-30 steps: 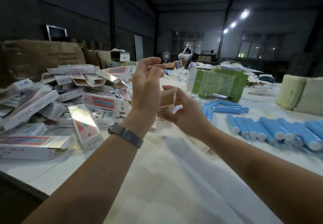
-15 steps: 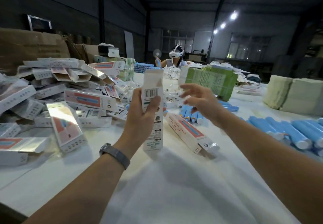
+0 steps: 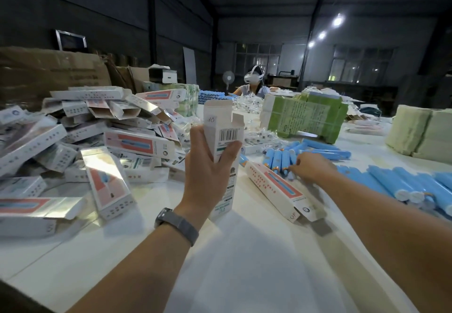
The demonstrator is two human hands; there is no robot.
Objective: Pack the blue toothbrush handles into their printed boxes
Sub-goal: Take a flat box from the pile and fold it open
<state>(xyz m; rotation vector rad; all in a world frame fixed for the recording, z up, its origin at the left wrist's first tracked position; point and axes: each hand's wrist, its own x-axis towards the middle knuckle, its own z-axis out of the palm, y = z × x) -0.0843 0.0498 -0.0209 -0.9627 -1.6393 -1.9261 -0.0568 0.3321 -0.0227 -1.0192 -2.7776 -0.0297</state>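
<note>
The left hand (image 3: 208, 173) holds a box (image 3: 223, 158) upright above the surface (image 3: 244, 263), its grip wrapped round the middle, thumb across the barcode side, top flaps standing open. The right hand (image 3: 311, 168) reaches further right and lies on a small cluster of blue handles (image 3: 281, 157); its fingertips touch them, but whether the grip has closed on one I cannot tell, since the back of the hand hides the fingers.

Between the two hands a closed box (image 3: 281, 190) lies flat at a slant, just near of that cluster. More handles (image 3: 415, 185) lie in a row at the right edge, well apart from the upright box.

On the left a big heap of boxes (image 3: 97, 136) crowds the surface, some open, some shut, spilling close to the left wrist with its watch (image 3: 177, 223). Beyond the handles stands a green bundle (image 3: 305, 117), and far right a pale stack (image 3: 420, 132). At the far end another person (image 3: 254, 84) sits wearing a white headset, a fan (image 3: 228, 78) beside them. Brown cartons (image 3: 49, 73) rise behind the heap.
</note>
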